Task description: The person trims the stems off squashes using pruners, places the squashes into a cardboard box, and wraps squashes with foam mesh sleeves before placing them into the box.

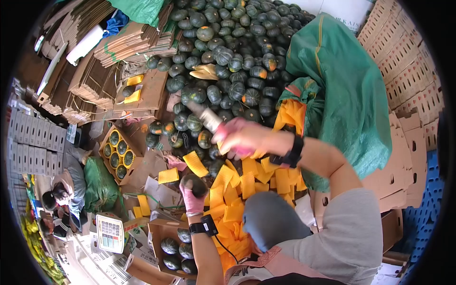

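Observation:
My left hand (pixel 194 202), in a pink glove, is closed around a dark green kabocha squash (pixel 193 186). My right hand (pixel 240 137), also in a pink glove and blurred by motion, grips a blurred tool (pixel 209 119) with a pale shaft and a grey end. That tool points up and left, over the big heap of kabocha squashes (pixel 228 57). Yellow foam net sleeves (pixel 232 211) lie piled between my forearms, and a loose sleeve (pixel 168 175) rests just left of the held squash. Below my left hand stands a carton (pixel 154 237) with several squashes in it.
Another carton (pixel 135 166) holds squashes in yellow sleeves. A scale (pixel 110 232) stands lower left, near a person (pixel 71 185). Flattened cardboard (pixel 133 45) is stacked upper left. A green sack (pixel 346 95) with yellow sleeves at its mouth fills the right, before stacked boxes (pixel 403 61).

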Demonstrator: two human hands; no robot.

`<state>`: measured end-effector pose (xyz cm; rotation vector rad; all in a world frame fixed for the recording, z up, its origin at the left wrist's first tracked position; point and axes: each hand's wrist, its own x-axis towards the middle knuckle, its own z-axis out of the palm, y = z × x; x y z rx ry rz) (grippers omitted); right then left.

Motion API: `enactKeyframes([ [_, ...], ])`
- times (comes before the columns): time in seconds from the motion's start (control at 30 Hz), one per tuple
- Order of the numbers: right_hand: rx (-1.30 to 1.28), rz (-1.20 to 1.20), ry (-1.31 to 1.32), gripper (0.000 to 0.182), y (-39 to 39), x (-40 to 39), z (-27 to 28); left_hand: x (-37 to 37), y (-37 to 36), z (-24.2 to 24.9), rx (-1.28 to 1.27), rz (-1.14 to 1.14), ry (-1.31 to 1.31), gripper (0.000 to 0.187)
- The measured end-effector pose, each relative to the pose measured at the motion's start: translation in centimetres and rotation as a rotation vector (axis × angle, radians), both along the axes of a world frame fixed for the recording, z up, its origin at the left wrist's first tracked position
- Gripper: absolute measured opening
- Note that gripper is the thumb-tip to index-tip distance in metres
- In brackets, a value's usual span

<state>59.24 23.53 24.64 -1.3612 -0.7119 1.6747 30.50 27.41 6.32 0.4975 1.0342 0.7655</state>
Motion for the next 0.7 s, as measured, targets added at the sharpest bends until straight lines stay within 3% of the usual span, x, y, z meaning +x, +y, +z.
enactKeyframes([
  [0.03,0.014,-0.094,-0.143,0.030,1.0,3.3,-1.9,0.6,0.4,-1.2,0.056,-0.082,0.028,0.051],
  [0.1,-0.003,-0.414,-0.088,0.033,3.0,9.0,-4.2,2.6,1.3,-1.1,0.102,-0.108,0.146,0.060],
  [0.2,0.090,-0.736,-0.241,0.041,7.6,17.8,-11.3,3.6,3.2,-5.6,0.391,-0.210,0.459,0.066],
  [0.23,0.097,-0.794,-0.252,0.044,9.4,20.2,-14.0,2.9,3.9,-9.3,0.580,-0.306,0.745,0.072],
  [0.3,0.232,-0.891,-0.083,0.045,12.6,23.8,-19.2,4.5,4.1,-7.1,0.695,-0.387,1.055,0.075],
  [0.37,0.112,-0.927,-0.479,0.024,14.8,23.2,-18.7,4.6,4.3,-9.9,0.815,-0.350,1.051,0.071],
  [0.47,0.205,-0.988,-0.570,0.022,17.8,24.3,-20.9,4.1,4.3,-12.6,0.762,-0.319,0.886,0.059],
  [0.57,0.140,-1.007,-0.484,0.020,20.6,26.3,-23.8,3.6,4.9,-12.3,0.525,-0.228,0.459,0.047],
  [0.63,0.177,-0.969,-0.380,0.021,22.3,27.2,-25.5,2.9,5.4,-11.0,0.380,-0.229,0.471,0.035],
  [0.7,0.178,-0.996,-0.318,0.027,24.0,27.3,-26.4,1.6,5.6,-11.8,0.470,-0.292,0.552,0.033],
])
